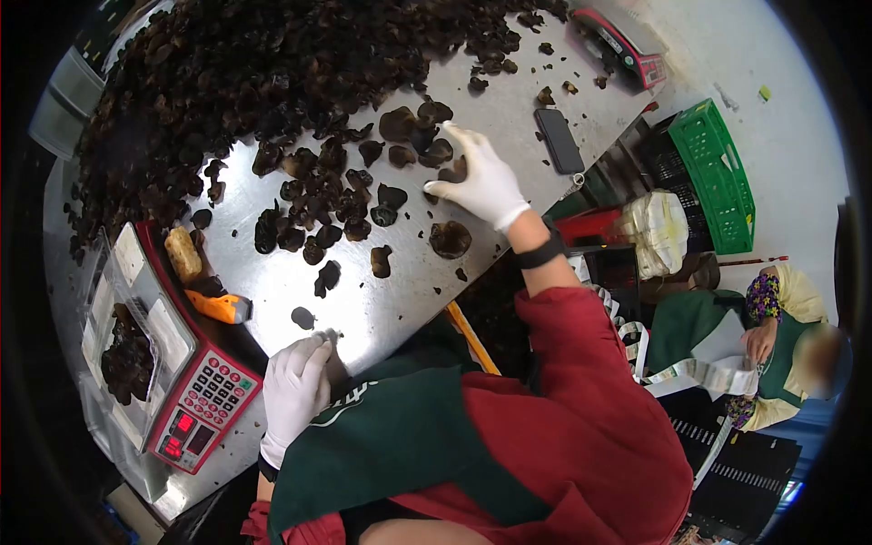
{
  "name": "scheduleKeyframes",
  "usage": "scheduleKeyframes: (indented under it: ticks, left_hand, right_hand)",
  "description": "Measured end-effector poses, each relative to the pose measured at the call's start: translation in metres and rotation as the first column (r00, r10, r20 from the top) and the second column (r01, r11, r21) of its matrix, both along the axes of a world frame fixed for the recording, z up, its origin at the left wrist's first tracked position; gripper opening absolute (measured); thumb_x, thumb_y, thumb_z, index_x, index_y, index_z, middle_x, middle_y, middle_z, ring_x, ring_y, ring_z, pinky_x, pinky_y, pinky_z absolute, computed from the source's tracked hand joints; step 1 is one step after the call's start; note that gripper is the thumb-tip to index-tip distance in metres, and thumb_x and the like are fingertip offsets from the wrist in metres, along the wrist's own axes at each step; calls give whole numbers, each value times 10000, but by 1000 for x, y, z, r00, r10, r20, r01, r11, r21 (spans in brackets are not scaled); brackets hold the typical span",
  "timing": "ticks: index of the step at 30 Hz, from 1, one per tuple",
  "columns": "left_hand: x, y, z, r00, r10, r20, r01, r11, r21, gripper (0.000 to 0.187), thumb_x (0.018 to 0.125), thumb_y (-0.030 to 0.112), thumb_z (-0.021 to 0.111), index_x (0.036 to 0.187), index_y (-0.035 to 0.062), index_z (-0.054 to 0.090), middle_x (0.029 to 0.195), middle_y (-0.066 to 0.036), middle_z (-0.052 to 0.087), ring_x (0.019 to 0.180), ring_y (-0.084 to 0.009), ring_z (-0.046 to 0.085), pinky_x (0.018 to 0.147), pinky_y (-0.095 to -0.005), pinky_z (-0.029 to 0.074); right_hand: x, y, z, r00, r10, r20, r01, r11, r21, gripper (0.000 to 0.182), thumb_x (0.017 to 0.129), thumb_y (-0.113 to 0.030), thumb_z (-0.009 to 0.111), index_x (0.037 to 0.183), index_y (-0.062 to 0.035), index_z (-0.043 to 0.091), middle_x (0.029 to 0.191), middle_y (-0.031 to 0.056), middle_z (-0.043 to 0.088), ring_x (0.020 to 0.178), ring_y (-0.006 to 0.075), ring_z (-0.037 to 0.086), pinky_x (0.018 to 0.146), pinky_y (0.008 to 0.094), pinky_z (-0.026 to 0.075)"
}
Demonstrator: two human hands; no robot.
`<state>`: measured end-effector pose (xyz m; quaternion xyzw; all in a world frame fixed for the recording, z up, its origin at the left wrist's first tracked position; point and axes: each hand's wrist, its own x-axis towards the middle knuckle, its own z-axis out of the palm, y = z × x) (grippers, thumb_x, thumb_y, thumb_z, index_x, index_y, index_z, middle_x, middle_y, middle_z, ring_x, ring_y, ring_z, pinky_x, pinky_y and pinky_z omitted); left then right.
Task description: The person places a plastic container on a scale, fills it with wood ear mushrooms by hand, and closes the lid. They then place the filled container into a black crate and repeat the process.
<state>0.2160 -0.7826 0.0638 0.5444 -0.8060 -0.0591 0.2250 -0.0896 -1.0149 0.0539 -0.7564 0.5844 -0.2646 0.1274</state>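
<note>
In a white glove, my right hand (pixel 481 177) reaches over the metal table with thumb and fingers spread apart. A dark wood ear mushroom (pixel 452 170) lies between thumb and fingers, with other wood ears (pixel 397 124) just beyond the fingertips. My left hand (pixel 298 381), also gloved, rests by the near table edge with its fingers curled together; nothing shows in them. Beside it stands a red digital scale (pixel 207 400) with lit red figures. A clump of wood ears (pixel 127 359) sits in a clear tray on the scale. Several loose wood ears (pixel 331 182) lie mid-table.
A large heap of wood ears (pixel 245 73) covers the far left. An orange-handled tool (pixel 218 306) lies by the scale. A phone (pixel 559 141) and second scale (pixel 627 50) are at the right. Beyond are a green crate (pixel 718 177) and another person (pixel 772 345) holding a label strip.
</note>
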Motion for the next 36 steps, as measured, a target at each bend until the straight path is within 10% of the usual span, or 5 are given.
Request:
scheduleKeyframes:
  ticks: [16, 19, 24, 32, 36]
  left_hand:
    - [19, 26, 25, 988, 151, 32, -148, 985, -91, 443, 700, -60, 650, 1119, 78, 613, 1088, -81, 626, 986, -278, 624, 845, -395, 492]
    - [33, 34, 62, 977, 203, -65, -211, 967, -141, 435, 690, -76, 642, 1105, 54, 636, 1096, -103, 641, 997, -288, 629, 864, -417, 493]
    - [104, 58, 99, 754, 609, -247, -653, 654, -381, 309, 818, -157, 568, 1079, -14, 650, 1096, -159, 669, 1055, -313, 639, 905, -381, 494]
    - [167, 55, 113, 593, 695, -406, -800, 448, -399, 339, 878, -112, 522, 1186, -9, 618, 1218, -124, 622, 1163, -238, 584, 1009, -348, 458]
    - [167, 45, 106, 603, 693, -396, -798, 512, -318, 434, 866, -77, 519, 1294, -10, 551, 1280, -159, 587, 1227, -279, 542, 1089, -379, 372]
  right_hand:
    - [40, -66, 37, 974, 121, 193, -165, 958, 233, 287, 869, -291, 693, 1094, -112, 698, 933, 94, 714, 757, 213, 678, 673, 317, 523]
    - [82, -46, 66, 520, -13, 854, -681, 598, 423, 317, 996, -317, 591, 1168, -60, 662, 881, 5, 696, 596, 37, 520, 479, 176, 340]
    - [195, -14, 90, 297, 0, 955, -944, 152, 294, 423, 973, -398, 614, 1187, -36, 649, 902, 37, 697, 565, 52, 539, 438, 184, 363]
    - [369, 73, 144, 286, 696, 659, -916, 401, -26, 274, 839, -222, 722, 1024, -27, 668, 864, 119, 690, 787, 188, 663, 737, 325, 522]
    - [419, 106, 110, 299, 954, -8, -934, 290, -207, 451, 799, -284, 747, 1191, -95, 629, 1124, 113, 651, 1083, 291, 608, 948, 403, 475]
